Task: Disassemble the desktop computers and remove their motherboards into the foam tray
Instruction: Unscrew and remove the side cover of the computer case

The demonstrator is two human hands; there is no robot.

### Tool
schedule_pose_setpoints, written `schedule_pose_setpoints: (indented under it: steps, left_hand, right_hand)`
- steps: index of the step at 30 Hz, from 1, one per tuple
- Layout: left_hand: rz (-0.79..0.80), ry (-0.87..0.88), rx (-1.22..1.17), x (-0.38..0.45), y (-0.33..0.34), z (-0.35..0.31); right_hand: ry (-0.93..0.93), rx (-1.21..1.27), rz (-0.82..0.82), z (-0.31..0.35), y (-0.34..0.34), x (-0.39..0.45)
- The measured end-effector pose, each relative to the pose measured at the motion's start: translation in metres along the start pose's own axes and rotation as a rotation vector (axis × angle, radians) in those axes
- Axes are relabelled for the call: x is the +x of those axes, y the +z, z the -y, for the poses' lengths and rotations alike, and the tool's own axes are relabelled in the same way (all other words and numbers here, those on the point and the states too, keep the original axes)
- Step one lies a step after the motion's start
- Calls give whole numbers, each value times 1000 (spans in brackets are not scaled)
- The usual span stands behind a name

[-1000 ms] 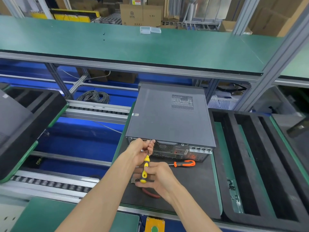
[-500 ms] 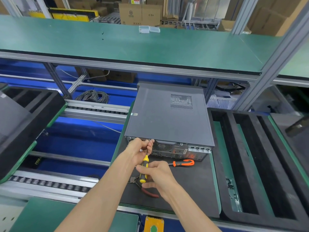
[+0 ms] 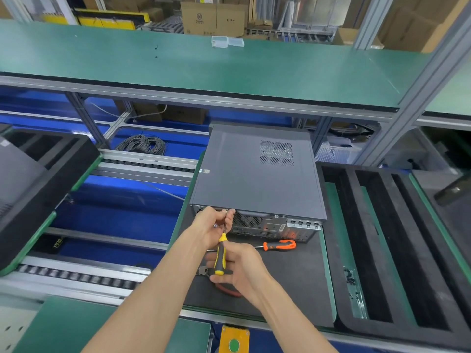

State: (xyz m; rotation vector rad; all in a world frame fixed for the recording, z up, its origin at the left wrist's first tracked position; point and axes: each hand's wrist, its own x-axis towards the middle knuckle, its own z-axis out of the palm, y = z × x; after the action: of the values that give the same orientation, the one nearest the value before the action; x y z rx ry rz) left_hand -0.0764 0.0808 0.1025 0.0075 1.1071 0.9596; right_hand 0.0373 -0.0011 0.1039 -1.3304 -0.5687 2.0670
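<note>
The tip of the yellow-and-black screwdriver (image 3: pixel 220 256) is hidden behind the left hand (image 3: pixel 212 226), whose fingers curl around the thin metal shaft right at the upper rear edge of the desktop computer (image 3: pixel 257 179); whether the tip sits in a screw cannot be made out. A small silvery speck shows against that hand's palm — too small to identify. The right hand (image 3: pixel 237 270) wraps the screwdriver's ribbed handle, thumb and fingers closed around it, and covers most of a pair of red-handled pliers (image 3: pixel 224 289) lying beneath it, of which only the dark jaws and one curved grip show.

The computer is a flat, matte grey metal box with a perforated vent patch on its lid, lying on a black mat just beyond the fingers; its rear panel with fan grille and ports faces the person. Just right of the right hand's fingers lies an orange-handled screwdriver (image 3: pixel 279 245). Well to the right of the fingers sits the black foam tray (image 3: pixel 377 240), with long rectangular slots, its far right side cut off.
</note>
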Motion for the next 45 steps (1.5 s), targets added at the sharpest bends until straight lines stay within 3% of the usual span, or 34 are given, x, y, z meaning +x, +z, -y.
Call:
schedule_pose_setpoints:
  steps: [2, 8, 13, 20, 27, 32, 36, 41, 45]
  left_hand:
    - [10, 13, -8, 0, 0, 1]
    - [22, 31, 6, -3, 0, 2]
    - [21, 50, 5, -5, 1, 2]
    - [-23, 76, -43, -7, 4, 4]
    - [-66, 112, -78, -4, 2, 3]
    - [-87, 98, 15, 1, -2, 6]
    - [-60, 109, 24, 2, -6, 8]
    - [-81, 189, -140, 5, -7, 21]
    - [-133, 167, -204, 8, -2, 41]
  right_hand:
    - [-31, -24, 25, -2, -3, 0]
    - [-87, -126, -117, -6, 5, 2]
    - [0, 56, 6, -1, 6, -1]
    - [-76, -177, -147, -1, 8, 0]
    - [-31, -16, 23, 11, 3, -7]
    - [-109, -159, -74, 7, 5, -3]
    - [-104, -209, -48, 7, 3, -2]
    - [-132, -362, -56, 9, -9, -5]
    - [-197, -282, -111, 11, -21, -9]
